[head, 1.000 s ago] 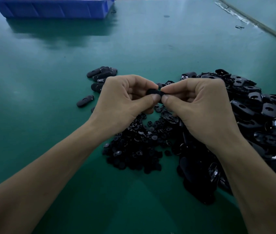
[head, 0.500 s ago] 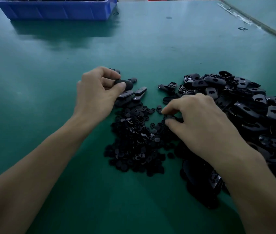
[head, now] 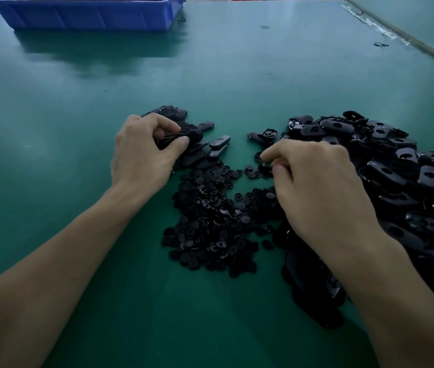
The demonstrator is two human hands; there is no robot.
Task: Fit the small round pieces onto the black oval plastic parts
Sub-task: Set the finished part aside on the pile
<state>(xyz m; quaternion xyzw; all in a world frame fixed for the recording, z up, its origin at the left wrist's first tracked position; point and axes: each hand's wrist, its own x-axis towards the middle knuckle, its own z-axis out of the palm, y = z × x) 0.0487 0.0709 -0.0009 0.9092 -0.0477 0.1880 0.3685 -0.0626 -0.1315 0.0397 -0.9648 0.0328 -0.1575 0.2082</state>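
Our left hand [head: 144,155] curls round a black oval part [head: 184,136], right above a small cluster of ovals [head: 212,152]. Our right hand [head: 314,187], well apart from it, dips thumb and forefinger into the round pieces [head: 210,221]; whether it pinches one, we cannot tell in this gloom. The big heap of ovals [head: 401,168] lies beside it on the green table [head: 51,128], with a blue bin [head: 91,14] far left.
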